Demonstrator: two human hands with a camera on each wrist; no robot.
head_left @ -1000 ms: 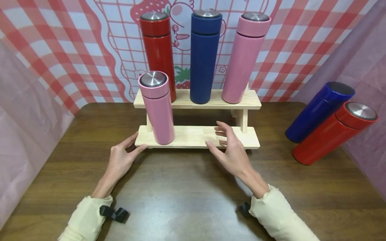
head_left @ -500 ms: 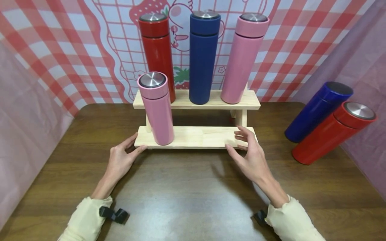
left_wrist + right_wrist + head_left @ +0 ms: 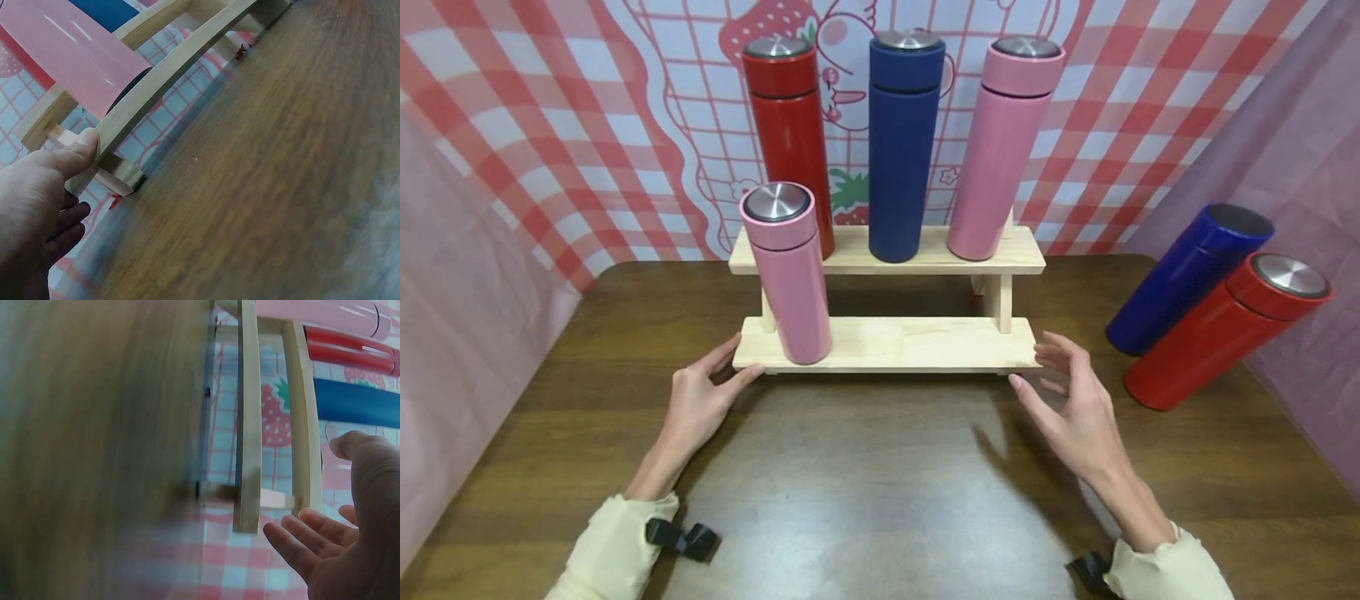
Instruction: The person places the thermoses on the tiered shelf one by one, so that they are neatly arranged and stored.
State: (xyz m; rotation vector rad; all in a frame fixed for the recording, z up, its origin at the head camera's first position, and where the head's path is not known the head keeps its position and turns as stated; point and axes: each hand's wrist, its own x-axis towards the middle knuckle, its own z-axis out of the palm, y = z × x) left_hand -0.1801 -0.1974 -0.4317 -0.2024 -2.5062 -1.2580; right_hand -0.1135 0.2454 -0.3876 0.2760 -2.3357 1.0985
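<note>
A two-tier wooden stand (image 3: 917,344) stands on the table. My left hand (image 3: 698,398) grips the left end of its lower board, the thumb (image 3: 84,147) on the front edge and the fingers round the end. Beside it on that board stands a pink thermos bottle (image 3: 792,292). My right hand (image 3: 1075,408) is at the board's right end, fingers spread and relaxed, holding nothing; whether a fingertip touches the wood I cannot tell. On the upper board stand a red thermos bottle (image 3: 790,142), a dark blue thermos bottle (image 3: 902,167) and another pink thermos bottle (image 3: 1003,158).
To the right on the table (image 3: 850,483) stand a shiny blue bottle (image 3: 1183,283) and another red thermos bottle (image 3: 1217,337), close together. A checked cloth (image 3: 1120,117) hangs behind the stand. Pinkish drapes (image 3: 467,317) hang at both sides.
My right hand has moved right, from in front of the lower board to its right end. My left hand stays at the left end, and the bottles stand as before.
</note>
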